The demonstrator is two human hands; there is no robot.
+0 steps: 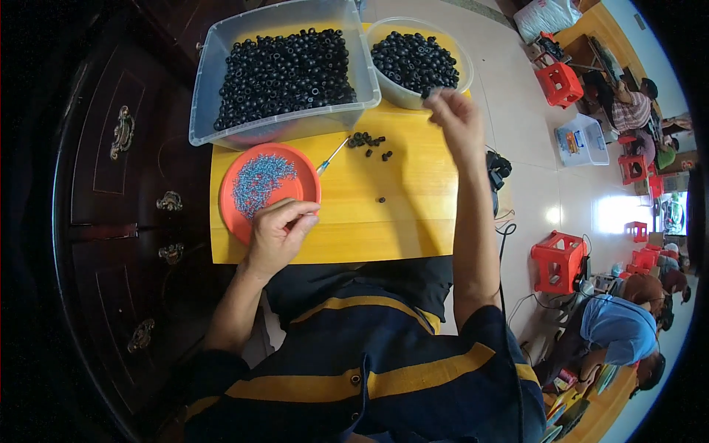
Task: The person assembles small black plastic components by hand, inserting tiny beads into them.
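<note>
My left hand is closed in a pinch over the near right rim of a round red plate. Whatever its fingertips hold is too small to make out. On the plate lies a heap of small bluish metal pieces, perhaps screws. My right hand is raised at the near right edge of a round clear tub. Its thumb and forefinger pinch a small black round part. The tub is full of similar black parts. Several loose black parts lie on the yellow table.
A large clear bin of black ring-like parts stands at the far left. A screwdriver lies between the plate and the loose parts. Dark wooden drawers flank the left. Red stools and other people are off to the right.
</note>
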